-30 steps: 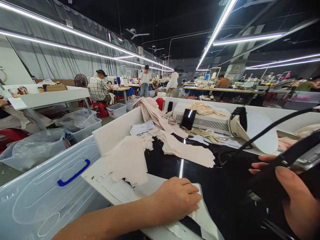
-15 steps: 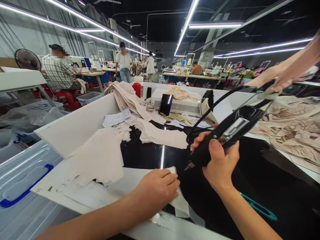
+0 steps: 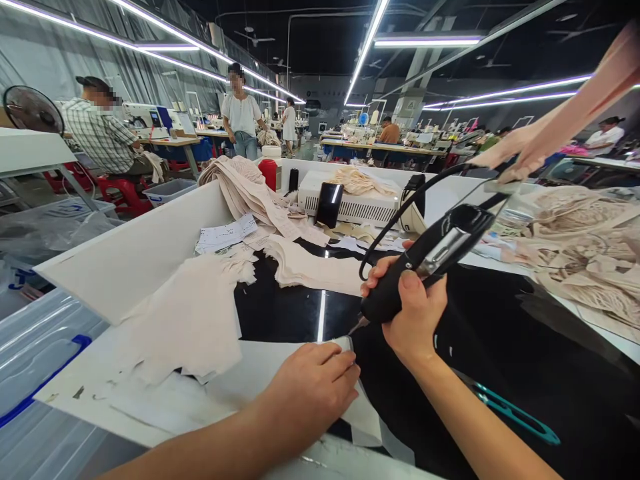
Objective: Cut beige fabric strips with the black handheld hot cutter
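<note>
My right hand is wrapped round a black hand-held power tool with a silver side plate and a thin pointed metal tip. The tip points down-left, close to the far corner of a stack of pale fabric pieces. Over that stack's end curl the fingers of my left hand, pressing it; my palm hides part of it. A black cable loops from the tool's rear, where a pinkish fabric-like strip runs to the upper right. Scissors with teal handles lie beside my right forearm.
Pale cut fabric lies on the left, another stack beyond it. A phone leans on a white vented box. White boards border the glossy black work surface. Fabric heaps lie right. People sit and stand behind.
My right hand has moved left and slightly down with the power tool, bringing its tip closer to the stack's corner. My left hand stays on the stack. The view has shifted slightly.
</note>
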Demonstrator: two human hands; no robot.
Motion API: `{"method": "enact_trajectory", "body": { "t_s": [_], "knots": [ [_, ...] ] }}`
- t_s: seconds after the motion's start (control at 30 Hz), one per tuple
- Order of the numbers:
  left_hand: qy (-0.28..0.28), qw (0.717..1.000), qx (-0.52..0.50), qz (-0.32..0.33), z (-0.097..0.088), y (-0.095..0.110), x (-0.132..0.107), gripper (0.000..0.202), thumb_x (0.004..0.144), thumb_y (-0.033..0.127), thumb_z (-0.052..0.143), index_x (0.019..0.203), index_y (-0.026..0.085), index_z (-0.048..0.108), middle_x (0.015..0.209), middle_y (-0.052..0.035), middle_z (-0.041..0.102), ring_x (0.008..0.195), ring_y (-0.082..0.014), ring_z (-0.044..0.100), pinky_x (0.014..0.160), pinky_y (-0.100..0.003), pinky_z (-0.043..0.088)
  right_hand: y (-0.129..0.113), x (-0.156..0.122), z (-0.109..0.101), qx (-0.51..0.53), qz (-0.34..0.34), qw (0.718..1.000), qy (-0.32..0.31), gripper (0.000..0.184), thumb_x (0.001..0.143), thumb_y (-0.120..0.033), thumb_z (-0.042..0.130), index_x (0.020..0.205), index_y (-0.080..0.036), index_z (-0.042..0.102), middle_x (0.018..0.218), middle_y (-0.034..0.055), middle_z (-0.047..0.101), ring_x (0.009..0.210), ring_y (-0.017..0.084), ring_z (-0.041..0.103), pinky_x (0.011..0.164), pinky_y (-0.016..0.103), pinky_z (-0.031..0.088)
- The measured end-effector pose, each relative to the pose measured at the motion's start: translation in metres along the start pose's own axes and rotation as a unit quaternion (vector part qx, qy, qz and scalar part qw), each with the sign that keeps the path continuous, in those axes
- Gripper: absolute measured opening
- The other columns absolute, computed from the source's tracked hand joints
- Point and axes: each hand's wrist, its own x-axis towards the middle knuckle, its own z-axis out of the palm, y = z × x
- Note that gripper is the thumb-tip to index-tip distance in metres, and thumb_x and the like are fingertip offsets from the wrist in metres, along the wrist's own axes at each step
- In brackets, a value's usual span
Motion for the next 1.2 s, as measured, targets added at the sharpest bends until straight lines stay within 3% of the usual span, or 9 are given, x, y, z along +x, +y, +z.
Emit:
{"method": "enact_trajectory", "body": {
  "t_s": [0.97,1.2],
  "knots": [
    [-0.045,0.999,-0.021,-0.014,-0.006,-0.001,0.002,0.022,0.115,0.022,0.052,0.123,0.014,0.071,0.125,-0.0064,0.079,0.114,-0.019,0.074,0.09,-0.033,0.064,-0.006,-0.006,0.004,0.031,0.003,1.0,-0.003,0.048,0.086,-0.051,0.085,0.122,-0.029,0.061,0.079,-0.0046,0.066,0.058,0.016,0.062,0.049,0.027,0.055],
    [-0.045,0.998,-0.029,-0.018,-0.013,-0.003,0.006,0.024,0.115,0.027,0.054,0.124,0.014,0.073,0.129,-0.006,0.079,0.121,-0.0177,0.072,0.101,-0.031,0.062,-0.007,-0.008,0.005,0.018,0.019,0.999,0.02,0.046,0.083,-0.045,0.086,0.118,-0.03,0.06,0.077,-0.0049,0.067,0.057,0.017,0.062,0.049,0.029,0.058]
  ]
}}
